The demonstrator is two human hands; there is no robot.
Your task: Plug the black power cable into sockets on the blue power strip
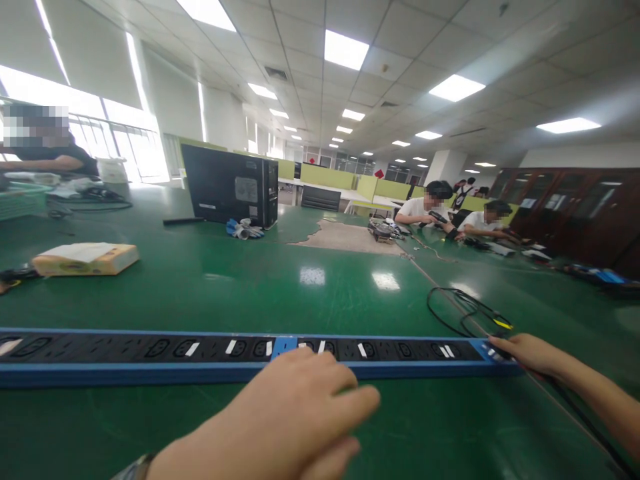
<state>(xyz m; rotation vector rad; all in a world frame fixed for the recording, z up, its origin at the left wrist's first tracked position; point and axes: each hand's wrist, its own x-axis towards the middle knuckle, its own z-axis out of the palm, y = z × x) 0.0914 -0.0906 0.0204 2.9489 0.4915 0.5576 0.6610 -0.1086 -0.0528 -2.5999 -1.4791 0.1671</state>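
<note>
A long blue power strip [385, 370] with black sockets and small white stickers lies across the green table. My left hand [295, 407] is over the strip's middle, palm down, its fingertips at the blue section and its thumb apart. At the strip's right end my right hand [533, 353] has its fingers pressed together on the end piece, where a cable runs off. A black cable [465, 310] with a yellow tag lies looped just behind that end.
Further back on the green table [240, 287] are a tissue pack [87, 259], a black computer case [225, 183], gloves [245, 229] and a cardboard-coloured patch [350, 237]. Several people sit around the table, one holding a dark tool [440, 219]. A green basket [23, 200] stands at left.
</note>
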